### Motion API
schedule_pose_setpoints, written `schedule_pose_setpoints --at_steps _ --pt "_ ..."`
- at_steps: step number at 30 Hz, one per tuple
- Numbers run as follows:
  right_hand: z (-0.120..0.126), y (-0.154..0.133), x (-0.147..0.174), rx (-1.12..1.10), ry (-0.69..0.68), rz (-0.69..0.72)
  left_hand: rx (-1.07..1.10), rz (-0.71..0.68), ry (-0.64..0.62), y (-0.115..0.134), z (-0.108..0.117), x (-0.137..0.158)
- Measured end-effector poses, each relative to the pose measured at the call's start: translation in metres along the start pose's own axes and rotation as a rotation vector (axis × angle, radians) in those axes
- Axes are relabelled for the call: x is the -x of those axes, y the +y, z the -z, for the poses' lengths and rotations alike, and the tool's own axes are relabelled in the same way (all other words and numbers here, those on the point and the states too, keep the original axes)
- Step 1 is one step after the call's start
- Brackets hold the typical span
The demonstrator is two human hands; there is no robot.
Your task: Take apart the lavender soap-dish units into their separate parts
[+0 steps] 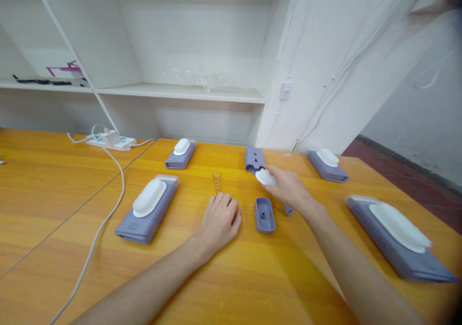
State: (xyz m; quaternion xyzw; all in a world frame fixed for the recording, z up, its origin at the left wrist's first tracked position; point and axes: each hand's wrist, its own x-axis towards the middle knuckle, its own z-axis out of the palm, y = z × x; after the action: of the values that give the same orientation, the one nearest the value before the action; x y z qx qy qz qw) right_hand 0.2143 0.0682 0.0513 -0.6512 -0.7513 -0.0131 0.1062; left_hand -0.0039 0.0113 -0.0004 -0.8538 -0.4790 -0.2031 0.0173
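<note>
My right hand (288,185) pinches a white ribbed oval piece (265,177) just in front of an upright purple-grey housing (254,157) with small cut-outs. Below that hand lies an open purple-grey oval cup (264,215) with a round post inside. Partly covered by my right forearm is another small purple-grey part (289,210). My left hand (220,219) rests on the table, its fingers curled downward and their tips hidden. A thin coil spring (217,181) stands just beyond its knuckles; whether the fingers touch it I cannot tell.
Purple-grey boxes with white oval pads lie around: left front (147,209), left back (181,153), right back (327,165) and right front (400,238). A white power strip (111,140) and its cable (108,214) occupy the left. Shelving (180,92) backs the wooden table (231,286).
</note>
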Motion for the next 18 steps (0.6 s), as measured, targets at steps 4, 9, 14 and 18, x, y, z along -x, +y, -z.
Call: schedule_pose_setpoints --at_steps 4,9,14,18 --pt "0.005 -0.003 -0.013 -0.022 0.117 -0.004 0.01 0.006 -0.003 0.0 0.0 0.0" --pt "0.007 -0.005 -0.031 -0.126 0.17 -0.013 0.007 0.007 -0.005 -0.001 0.0 0.0" --pt "0.008 -0.002 -0.036 -0.71 0.074 -0.035 0.009 0.004 -0.007 -0.001 0.0 -0.001" --pt "0.004 0.002 -0.038 -0.76 0.223 -0.005 0.009 -0.001 -0.006 -0.001 0.0 -0.001"
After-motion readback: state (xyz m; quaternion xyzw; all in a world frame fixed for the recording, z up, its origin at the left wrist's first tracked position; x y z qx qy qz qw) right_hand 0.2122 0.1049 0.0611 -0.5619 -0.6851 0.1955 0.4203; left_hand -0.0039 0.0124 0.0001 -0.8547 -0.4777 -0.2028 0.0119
